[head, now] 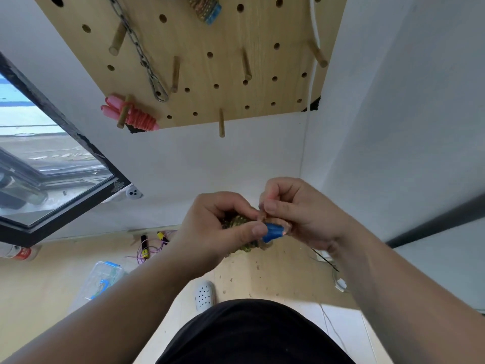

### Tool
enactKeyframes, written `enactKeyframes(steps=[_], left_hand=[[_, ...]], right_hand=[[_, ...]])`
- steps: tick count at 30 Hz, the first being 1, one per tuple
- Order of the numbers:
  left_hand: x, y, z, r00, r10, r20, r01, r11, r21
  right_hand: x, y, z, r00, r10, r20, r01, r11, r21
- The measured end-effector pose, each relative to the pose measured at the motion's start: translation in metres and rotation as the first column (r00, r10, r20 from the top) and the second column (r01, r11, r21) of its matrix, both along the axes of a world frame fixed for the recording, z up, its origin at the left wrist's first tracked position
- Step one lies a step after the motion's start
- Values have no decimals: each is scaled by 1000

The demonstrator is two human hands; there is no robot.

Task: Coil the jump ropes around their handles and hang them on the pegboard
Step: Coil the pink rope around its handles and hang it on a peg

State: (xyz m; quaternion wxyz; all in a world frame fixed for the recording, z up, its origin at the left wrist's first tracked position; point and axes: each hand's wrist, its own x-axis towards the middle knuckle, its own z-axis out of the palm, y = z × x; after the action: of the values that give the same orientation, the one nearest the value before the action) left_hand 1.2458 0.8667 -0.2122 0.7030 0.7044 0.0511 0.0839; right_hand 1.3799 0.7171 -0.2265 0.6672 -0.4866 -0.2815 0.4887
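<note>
Left hand point(217, 228) grips the green-gold braided rope coil point(236, 221) on its blue plastic handle point(273, 231), steadying it; right hand point(301, 214) pinches a strand point(263, 216), probably tucking it.

Bright daylight from the window point(39, 158); wide-angle bending at edges.

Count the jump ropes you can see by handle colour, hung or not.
Pink rope: 1, on the pegboard.
Blue-handled: 2, the hung rope at the board's top and the held rope, gripped by left hand and right hand.
Black-and-yellow-handled rope: 1, on the floor.
Total: 4. The clear box contents are unclear.
</note>
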Motion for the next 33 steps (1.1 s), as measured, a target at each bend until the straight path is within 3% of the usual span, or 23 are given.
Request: enactKeyframes(steps=[2, 3, 6, 9, 13, 15, 17, 19, 23, 27, 31, 33], left_hand=[[1, 1, 0, 997, 72, -17, -73, 992, -105], [2, 2, -2, 989, 131, -62, -140, 976, -168], [2, 4, -7, 934, 253, -253, -332, 877, -349], [3, 3, -9, 893, 284, -350, -421, 803, -422], [12, 1, -8, 832, 306, -463, -531, 684, -501], [16, -6, -8, 810, 316, -495, -561, 665, -493], [19, -12, -7, 773, 332, -540, -608, 630, -483], [19, -15, -6, 768, 309, -561, -608, 628, -486], [14, -13, -7, 842, 153, -517, -461, 700, -545], [13, -9, -5, 856, 92, -508, -432, 668, -607], [14, -19, 1, 831, 72, -551, -443, 684, -579], [14, -22, 3, 833, 51, -551, -438, 669, -600]], right_hand=[[-16, 6, -9, 980, -110, -168, 112, 994, 2], [-23, 8, -10, 969, -177, -170, 174, 984, -30], [-36, 8, -6, 948, -317, 19, 317, 937, -146], [-43, 4, -6, 892, -321, 319, 404, 882, -242], [-56, 4, -8, 568, -233, 789, 516, 848, -121], [-62, 8, -8, 431, -183, 883, 524, 848, -80], [-64, 12, -6, 368, -170, 914, 527, 848, -55], [-64, 12, -3, 378, -173, 909, 510, 859, -49], [-54, 3, 3, 436, -151, 887, 424, 904, -54], [-49, -3, 6, 538, -211, 816, 342, 939, 17], [-45, 1, 5, 391, -312, 866, 407, 902, 141], [-44, 1, 5, 464, -344, 816, 411, 900, 145]])
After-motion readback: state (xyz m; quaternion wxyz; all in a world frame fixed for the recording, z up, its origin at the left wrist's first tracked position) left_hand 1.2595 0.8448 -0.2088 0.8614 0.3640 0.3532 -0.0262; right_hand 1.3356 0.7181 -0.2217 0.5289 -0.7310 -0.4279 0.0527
